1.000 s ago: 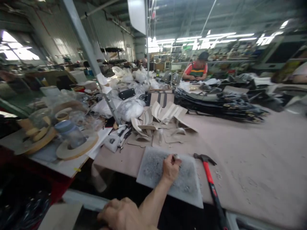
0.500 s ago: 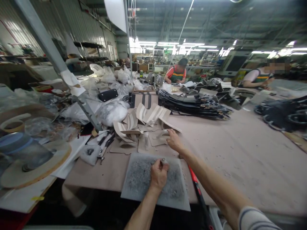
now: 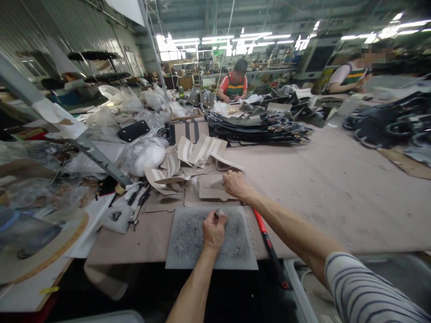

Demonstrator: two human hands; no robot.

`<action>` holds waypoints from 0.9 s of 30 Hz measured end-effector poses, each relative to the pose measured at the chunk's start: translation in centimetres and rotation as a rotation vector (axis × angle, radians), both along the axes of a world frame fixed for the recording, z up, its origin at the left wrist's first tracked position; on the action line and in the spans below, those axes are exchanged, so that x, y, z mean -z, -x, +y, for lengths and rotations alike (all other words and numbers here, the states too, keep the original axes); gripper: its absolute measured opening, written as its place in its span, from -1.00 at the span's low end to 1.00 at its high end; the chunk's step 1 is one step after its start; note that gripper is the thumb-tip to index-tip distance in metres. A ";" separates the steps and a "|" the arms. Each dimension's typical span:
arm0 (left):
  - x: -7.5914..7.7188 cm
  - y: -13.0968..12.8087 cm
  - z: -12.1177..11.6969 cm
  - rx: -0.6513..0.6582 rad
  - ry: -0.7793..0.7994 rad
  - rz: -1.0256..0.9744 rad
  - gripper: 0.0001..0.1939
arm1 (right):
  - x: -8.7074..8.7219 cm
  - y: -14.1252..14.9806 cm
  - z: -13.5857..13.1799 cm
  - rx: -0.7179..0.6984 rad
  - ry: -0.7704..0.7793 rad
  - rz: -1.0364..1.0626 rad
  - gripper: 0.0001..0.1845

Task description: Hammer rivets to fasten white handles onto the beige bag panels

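Reaching out over the table, your right hand is bringing its fingertips to the right side of a flat beige panel; whether they are gripping it or only touching it, you cannot tell. Your left hand is pinching a small metal piece between thumb and fingers above the grey slab, so both hands are being occupied at once, one with the piece, the other at the panel.

The panel is lying just beyond the slab, and curved panels are heaping up loosely behind it. A red-and-black handle is lying to the right of the slab, its upper end disappearing behind your right forearm. The slab is showing dark, speckled wear, and specks are dotting the table beside it.

Farther back, a stack of dark pieces is spreading across the table, while plastic bags are crowding the left. Across the room, two co-workers in striped aprons are sitting and bending over things of their own, and strip lights are glowing overhead.
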State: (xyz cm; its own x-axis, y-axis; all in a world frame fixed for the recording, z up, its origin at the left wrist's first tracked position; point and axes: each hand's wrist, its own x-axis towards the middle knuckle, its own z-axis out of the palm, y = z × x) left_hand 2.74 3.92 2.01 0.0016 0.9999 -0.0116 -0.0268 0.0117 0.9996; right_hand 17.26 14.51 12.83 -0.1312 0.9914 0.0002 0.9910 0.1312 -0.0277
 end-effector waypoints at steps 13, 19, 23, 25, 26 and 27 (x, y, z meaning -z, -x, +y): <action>-1.2 2.4 -1.1 -0.199 -0.001 -0.187 -0.65 | 0.5 2.2 -18.6 0.186 -0.050 0.157 -0.74; -2.3 2.1 0.7 0.031 -0.080 -0.072 -0.69 | 4.1 5.2 -22.5 0.229 0.019 0.343 -0.76; -2.1 1.2 1.5 0.147 -0.091 -0.023 -0.70 | 4.2 5.8 -22.6 0.255 0.066 0.396 -0.75; -1.8 1.1 1.4 0.190 -0.062 -0.032 -0.69 | 4.0 5.9 -22.4 0.264 0.095 0.418 -0.75; -1.6 1.1 1.3 0.210 -0.049 -0.036 -0.69 | 4.0 6.0 -22.3 0.267 0.108 0.425 -0.75; -1.5 1.2 1.2 0.225 -0.039 -0.040 -0.69 | 4.0 6.0 -22.2 0.272 0.120 0.430 -0.74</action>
